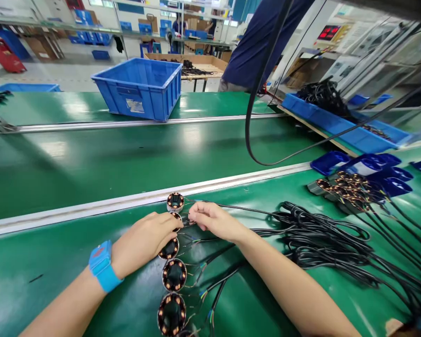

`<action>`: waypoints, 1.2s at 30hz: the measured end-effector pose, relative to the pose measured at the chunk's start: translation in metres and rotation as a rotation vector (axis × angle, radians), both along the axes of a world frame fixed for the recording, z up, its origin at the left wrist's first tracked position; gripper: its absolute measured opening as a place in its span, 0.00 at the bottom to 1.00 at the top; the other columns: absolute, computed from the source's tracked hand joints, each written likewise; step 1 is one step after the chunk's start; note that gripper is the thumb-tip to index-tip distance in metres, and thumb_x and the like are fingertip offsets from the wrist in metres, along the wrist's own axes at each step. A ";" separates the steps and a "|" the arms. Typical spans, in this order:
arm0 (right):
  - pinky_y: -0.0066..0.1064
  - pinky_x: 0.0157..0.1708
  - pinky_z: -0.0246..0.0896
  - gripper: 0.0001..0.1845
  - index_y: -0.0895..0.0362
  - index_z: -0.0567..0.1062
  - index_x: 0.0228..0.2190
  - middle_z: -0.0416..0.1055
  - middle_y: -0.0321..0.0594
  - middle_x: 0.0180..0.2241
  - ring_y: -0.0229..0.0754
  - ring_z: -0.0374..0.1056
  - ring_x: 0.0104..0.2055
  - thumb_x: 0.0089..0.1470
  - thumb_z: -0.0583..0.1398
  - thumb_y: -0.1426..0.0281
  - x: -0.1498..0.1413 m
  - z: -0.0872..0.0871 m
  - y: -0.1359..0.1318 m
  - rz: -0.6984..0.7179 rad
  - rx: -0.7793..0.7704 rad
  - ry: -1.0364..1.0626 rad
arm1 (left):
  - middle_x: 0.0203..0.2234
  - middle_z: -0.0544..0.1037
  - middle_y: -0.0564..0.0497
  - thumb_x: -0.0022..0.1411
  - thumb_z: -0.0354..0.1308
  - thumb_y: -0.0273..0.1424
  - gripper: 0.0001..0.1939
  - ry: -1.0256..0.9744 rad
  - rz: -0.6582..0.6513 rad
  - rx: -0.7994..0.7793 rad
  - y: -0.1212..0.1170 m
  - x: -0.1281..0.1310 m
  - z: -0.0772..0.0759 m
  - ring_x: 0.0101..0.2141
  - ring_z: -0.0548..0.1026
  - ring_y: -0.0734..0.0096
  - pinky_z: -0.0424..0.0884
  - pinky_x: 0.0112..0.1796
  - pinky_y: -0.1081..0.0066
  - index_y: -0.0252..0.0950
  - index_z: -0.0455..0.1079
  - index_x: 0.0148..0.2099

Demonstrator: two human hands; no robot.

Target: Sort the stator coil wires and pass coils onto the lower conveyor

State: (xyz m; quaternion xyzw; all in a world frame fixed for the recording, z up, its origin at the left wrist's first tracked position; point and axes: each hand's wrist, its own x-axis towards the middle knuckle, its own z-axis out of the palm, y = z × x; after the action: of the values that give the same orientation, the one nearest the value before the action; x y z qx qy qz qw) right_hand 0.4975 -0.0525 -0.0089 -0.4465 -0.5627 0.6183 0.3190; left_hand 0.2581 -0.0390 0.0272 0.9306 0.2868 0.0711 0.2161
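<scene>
A column of round motor stators with copper windings runs down the green worktop, among them a stator (174,275) below my hands and one (176,201) at the far end. My left hand (145,241), with a blue wrist strap (103,267), curls its fingers over the second stator from the far end (176,218), hiding most of it. Just to the right, my right hand (210,220) pinches thin wires (186,223) beside that stator; its fingertips partly cover them. Black cables (228,248) with stripped coloured ends lie next to the stators.
Coiled black cables (312,234) lie to the right, near grouped stators (347,187) and blue housings (379,168). A blue bin (140,93) stands across the bench. A black strap (249,126) hangs down ahead. A person in dark blue (256,42) stands beyond.
</scene>
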 end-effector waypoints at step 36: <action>0.29 0.39 0.66 0.12 0.59 0.78 0.38 0.78 0.41 0.35 0.39 0.72 0.36 0.63 0.59 0.63 0.019 0.011 0.063 -0.092 0.175 -0.233 | 0.51 0.75 0.53 0.74 0.46 0.25 0.16 -0.114 0.032 0.060 0.048 0.016 -0.013 0.50 0.74 0.69 0.69 0.52 0.66 0.41 0.71 0.55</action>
State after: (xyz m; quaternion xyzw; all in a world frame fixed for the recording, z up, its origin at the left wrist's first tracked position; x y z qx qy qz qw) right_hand 0.5167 0.0107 0.0020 -0.5110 -0.6265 0.4957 0.3173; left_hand 0.2743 0.0093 0.0139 0.9263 0.2868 0.1360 0.2028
